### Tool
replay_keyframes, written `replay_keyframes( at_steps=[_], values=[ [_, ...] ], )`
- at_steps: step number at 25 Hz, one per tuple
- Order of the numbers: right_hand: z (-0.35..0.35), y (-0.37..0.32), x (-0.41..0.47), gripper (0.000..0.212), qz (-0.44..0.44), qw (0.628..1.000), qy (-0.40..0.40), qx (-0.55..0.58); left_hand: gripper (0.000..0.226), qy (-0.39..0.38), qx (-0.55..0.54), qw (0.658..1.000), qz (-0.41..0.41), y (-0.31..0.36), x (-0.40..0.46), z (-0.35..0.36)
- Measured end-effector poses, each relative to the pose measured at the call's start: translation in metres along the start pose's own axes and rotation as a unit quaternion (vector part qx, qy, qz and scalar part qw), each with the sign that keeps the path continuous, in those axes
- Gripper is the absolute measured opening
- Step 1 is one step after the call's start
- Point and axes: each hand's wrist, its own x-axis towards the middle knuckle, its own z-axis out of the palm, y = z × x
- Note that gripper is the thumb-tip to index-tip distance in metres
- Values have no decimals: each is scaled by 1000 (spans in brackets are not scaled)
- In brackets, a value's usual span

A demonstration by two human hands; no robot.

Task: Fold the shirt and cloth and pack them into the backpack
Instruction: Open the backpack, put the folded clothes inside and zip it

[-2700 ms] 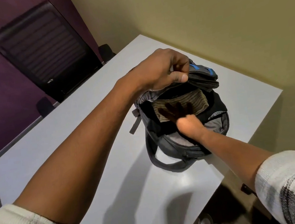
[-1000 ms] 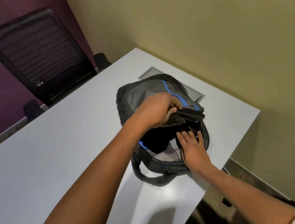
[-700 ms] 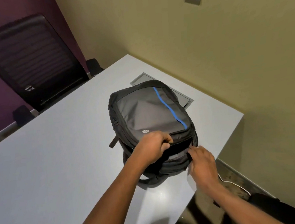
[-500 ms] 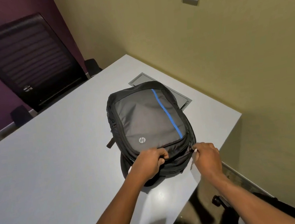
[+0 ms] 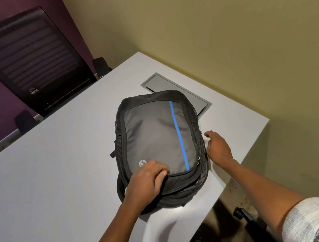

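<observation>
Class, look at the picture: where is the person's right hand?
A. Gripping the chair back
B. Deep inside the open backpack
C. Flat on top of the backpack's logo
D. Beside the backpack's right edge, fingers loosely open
D: the right hand sits at the side edge of the backpack, fingers relaxed and holding nothing visible.

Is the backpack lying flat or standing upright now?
Lying flat: the backpack rests on the white table, its grey front panel facing up.
</observation>
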Motion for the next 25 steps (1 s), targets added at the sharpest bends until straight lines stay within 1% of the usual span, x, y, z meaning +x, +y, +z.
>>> replay_keyframes(
  at_steps=[1, 2, 3, 4, 6, 9, 11, 14, 17, 20, 25],
  values=[
    [0, 1, 7, 44, -7, 1000, -17, 22, 23, 32, 27, 999, 7, 5, 12, 1],
    [0, 2, 15, 46, -17, 999, -32, 38, 38, 41, 62, 997, -2, 9, 27, 2],
    [0, 3, 23, 47, -23, 997, -47, 58, 54, 22, 99, 995, -25, 12, 44, 2],
    [1, 2, 29, 46, -21, 994, -59, 84, 67, -16, 125, 990, -58, 14, 61, 2],
    [4, -2, 36, 39, 9, 988, -70, 138, 77, -99, 148, 978, -112, 11, 90, 5],
    [13, 8, 45, 27, 27, 988, -32, 148, 74, -185, 187, 954, -146, 4, 112, 19],
    [15, 14, 48, 21, 33, 988, -25, 149, 71, -210, 204, 943, -159, 3, 117, 25],
    [12, 16, 52, 17, 43, 983, -35, 177, 70, -220, 203, 939, -169, 3, 121, 29],
    [9, 15, 56, 15, 28, 982, -47, 178, 71, -228, 200, 937, -174, 3, 122, 30],
    [7, 15, 61, 14, -15, 990, -36, 133, 71, -234, 198, 935, -180, 2, 123, 32],
    [9, 24, 67, 18, -71, 995, -48, 40, 68, -246, 190, 931, -190, 1, 126, 32]
  ],
)
